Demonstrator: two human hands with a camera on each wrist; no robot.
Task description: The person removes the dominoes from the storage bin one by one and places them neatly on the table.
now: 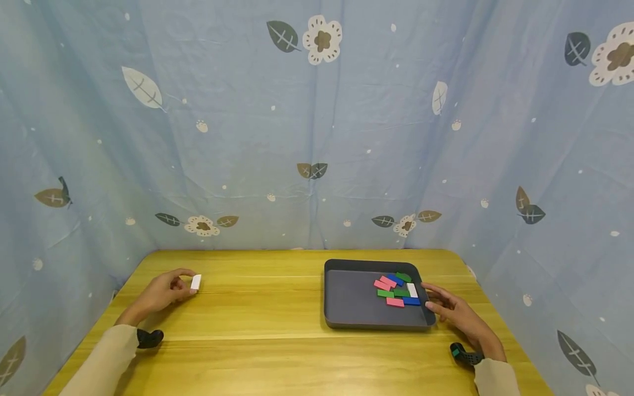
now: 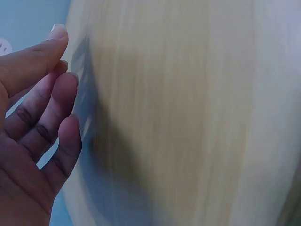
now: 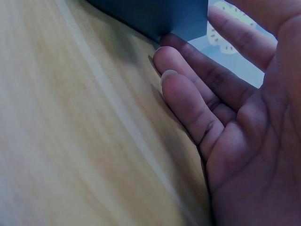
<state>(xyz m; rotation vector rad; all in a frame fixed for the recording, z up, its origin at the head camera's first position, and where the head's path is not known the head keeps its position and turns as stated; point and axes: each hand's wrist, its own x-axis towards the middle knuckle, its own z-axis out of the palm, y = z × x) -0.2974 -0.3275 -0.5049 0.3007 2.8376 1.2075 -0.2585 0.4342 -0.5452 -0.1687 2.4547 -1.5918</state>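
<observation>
Over the left part of the table, my left hand (image 1: 160,292) pinches a small white block (image 1: 196,282) between thumb and fingertips. The left wrist view shows that hand (image 2: 40,108) with its other fingers bent, and the block barely shows there. At the right, a dark grey tray (image 1: 346,300) lies on the table. My right hand (image 1: 455,312) rests at its right wall, fingers loosely extended and fingertips touching the rim. Seen from the right wrist, the fingers (image 3: 188,101) lie along the tabletop against the outer tray wall (image 3: 174,19).
Inside the tray's right half lie several flat blocks: pink (image 1: 395,302), green (image 1: 386,293), blue (image 1: 411,301) and white (image 1: 411,290). The wooden table (image 1: 247,308) has a blue patterned curtain (image 1: 247,137) behind it and along both sides.
</observation>
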